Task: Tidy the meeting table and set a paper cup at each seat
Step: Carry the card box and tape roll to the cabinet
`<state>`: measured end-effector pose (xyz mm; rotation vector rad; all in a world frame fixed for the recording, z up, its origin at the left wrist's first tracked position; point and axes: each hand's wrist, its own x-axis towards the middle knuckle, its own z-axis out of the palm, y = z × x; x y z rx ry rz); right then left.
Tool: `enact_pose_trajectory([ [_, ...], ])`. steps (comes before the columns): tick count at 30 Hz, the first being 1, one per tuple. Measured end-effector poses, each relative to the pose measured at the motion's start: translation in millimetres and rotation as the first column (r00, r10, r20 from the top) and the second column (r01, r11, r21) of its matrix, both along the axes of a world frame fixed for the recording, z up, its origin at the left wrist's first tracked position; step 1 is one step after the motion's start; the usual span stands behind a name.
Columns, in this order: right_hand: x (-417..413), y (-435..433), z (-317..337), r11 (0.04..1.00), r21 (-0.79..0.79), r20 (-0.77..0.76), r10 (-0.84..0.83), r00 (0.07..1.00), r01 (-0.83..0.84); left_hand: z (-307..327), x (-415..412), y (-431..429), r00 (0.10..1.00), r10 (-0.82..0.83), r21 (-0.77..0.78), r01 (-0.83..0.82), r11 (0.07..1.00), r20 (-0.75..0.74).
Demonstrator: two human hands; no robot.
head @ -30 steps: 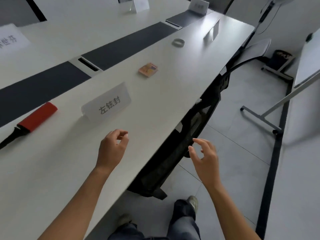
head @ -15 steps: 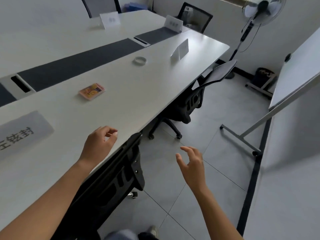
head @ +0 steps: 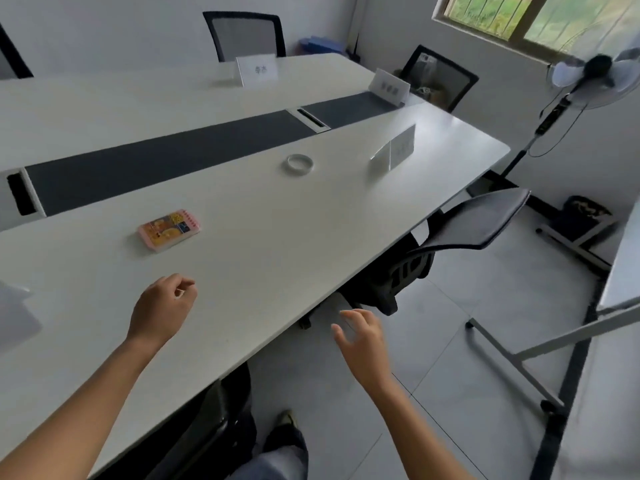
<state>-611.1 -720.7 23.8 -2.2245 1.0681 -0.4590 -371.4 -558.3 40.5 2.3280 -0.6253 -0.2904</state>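
The table (head: pixel 263 237) is long and white, with a dark strip (head: pixel 166 157) down its middle and a cable slot (head: pixel 311 118) set into the strip. It fills the left and middle of the view, and its right edge runs from near centre to far right.

A small pink pack (head: pixel 169 230) lies flat on the table left of centre. It is printed with yellow and orange pictures, and I cannot read any writing on it. Farther off, a pale ring (head: pixel 300 164) lies flat just beside the strip. Right of the ring stands a folded name card (head: pixel 393 148). Two more cards (head: pixel 257 69) stand at the far side, their characters too blurred to read.

The left hand (head: pixel 162 306) hovers over the near table, short of the pack, its fingers loosely curled and holding nothing. The right hand (head: pixel 363 337) hangs off the table's right edge over the floor (head: pixel 450 341), fingers apart and relaxed, also holding nothing.

A black chair (head: pixel 467 220) is tucked under the right edge. A fan (head: pixel 595 74) stands at far right below a window (head: pixel 536 19).
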Motion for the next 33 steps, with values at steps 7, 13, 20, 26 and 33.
enact_pose_trajectory([
  [7, 81.0, -96.0, -6.1, 0.994, 0.006, -0.139, 0.109, 0.984, -0.109, -31.6, 57.9, -53.0, 0.979, 0.194, 0.063, -0.190, 0.980, -0.058],
  [13, 128.6, -131.7, -22.6, 0.964, 0.050, -0.213, 0.264, 0.941, -0.260, -47.9, 68.4, -85.6, 0.963, 0.267, 0.109, -0.263, 0.959, -0.027],
  [20, 202.7, -184.2, -39.5, 0.907, 0.083, -0.230, 0.420, 0.878, -0.412, -57.8, 88.0, -109.0, 0.944, 0.310, 0.230, -0.328, 0.916, 0.113],
  [26, 266.8, -253.3, -42.4, 0.870, 0.107, -0.255, 0.492, 0.833, -0.481, -58.0, 123.3, -130.7, 0.902, 0.422, 0.401, -0.422, 0.813, 0.095],
  [33, 349.7, -321.4, -45.5, 0.885, -0.019, -0.353, 0.429, 0.831, -0.465, -69.5, 144.0, -138.9, 0.898, 0.436, 0.587, -0.384, 0.713, 0.058],
])
